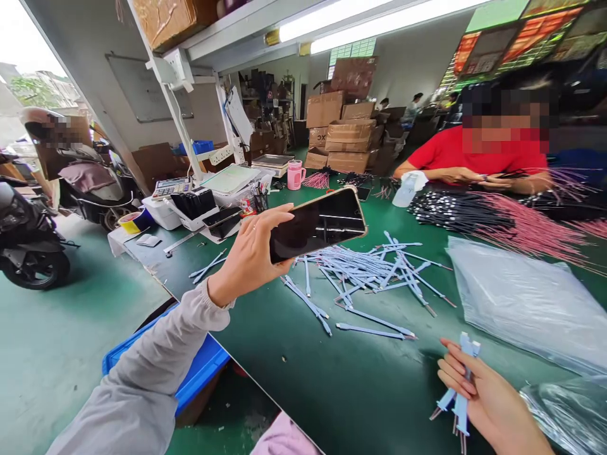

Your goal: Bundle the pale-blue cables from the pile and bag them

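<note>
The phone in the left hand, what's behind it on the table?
Behind the phone lies a loose pile of pale blue strips on the green table. The phone covers the pile's near-left part.

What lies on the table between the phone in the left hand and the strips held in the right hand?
In the head view, a loose pile of pale blue strips lies on the green table between the phone and the held strips; nearer the right hand the table is bare.

Stock I see: phone [317, 225], glossy black glass; surface [332, 373], matt green; bags [526, 303], clear crinkled plastic; strips [365, 268], smooth pale plastic.
</note>
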`<state>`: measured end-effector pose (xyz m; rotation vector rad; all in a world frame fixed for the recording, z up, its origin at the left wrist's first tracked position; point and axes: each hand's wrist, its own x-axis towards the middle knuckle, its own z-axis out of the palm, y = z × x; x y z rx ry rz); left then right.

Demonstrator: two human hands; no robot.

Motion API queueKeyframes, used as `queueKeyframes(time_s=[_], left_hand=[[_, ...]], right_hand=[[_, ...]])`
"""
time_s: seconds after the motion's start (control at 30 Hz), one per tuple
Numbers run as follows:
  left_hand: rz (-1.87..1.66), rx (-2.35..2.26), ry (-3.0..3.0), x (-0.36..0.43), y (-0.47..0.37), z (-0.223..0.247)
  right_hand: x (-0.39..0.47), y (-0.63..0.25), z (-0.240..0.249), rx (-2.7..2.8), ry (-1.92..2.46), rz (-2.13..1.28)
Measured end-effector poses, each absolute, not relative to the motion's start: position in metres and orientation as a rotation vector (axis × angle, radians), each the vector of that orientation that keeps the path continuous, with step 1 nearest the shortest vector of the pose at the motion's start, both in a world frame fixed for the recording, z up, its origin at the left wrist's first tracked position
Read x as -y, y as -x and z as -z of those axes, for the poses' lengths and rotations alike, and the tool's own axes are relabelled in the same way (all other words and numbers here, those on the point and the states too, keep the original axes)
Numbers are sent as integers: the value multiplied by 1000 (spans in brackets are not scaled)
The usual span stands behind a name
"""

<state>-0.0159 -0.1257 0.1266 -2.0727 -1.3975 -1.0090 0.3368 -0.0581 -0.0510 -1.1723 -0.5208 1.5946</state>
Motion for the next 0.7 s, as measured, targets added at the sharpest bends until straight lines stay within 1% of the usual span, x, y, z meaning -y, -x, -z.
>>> queueKeyframes(time_s=[0.1, 0.53, 0.7], left_hand=[[1018, 1381, 2097, 126, 11, -126], [1029, 1303, 2102, 129, 8, -121], [1133, 1314, 2115, 134, 13, -113]], right_hand=[[59, -336, 49, 430, 1173, -1628], [59, -337, 50, 431, 1116, -1619], [64, -332, 45, 503, 1034, -1616]])
